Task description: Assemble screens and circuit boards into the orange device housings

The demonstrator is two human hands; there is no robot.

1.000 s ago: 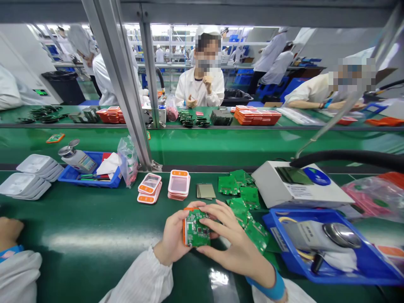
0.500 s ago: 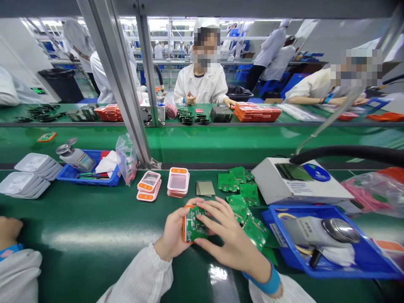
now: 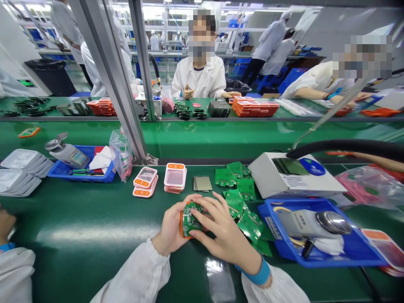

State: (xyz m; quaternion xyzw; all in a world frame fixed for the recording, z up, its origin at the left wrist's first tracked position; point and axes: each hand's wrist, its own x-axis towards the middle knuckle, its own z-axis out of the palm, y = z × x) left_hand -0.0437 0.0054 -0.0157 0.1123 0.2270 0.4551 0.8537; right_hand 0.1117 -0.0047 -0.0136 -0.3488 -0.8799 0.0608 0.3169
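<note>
In the head view, my left hand is closed around an orange case that has a green circuit board lying in it. My right hand reaches over from the right; its fingertips and thumb rest on the board and grip its edges. The fingers hide the right part of the board. Just beyond my hands are a small stack of grey square panels and two stacks of white-framed covers with orange bands. Several green circuit boards lie in a loose heap beside my right hand.
A blue tray with a bottle stands at the right, behind it a white box device. At the left are another blue tray, white trays and a neighbour's hand. A metal post rises at the back.
The whole view has shifted, so the bench things appear slightly further left and higher. Both hands still hold the board and case, with the right fingers a little shifted over it.
</note>
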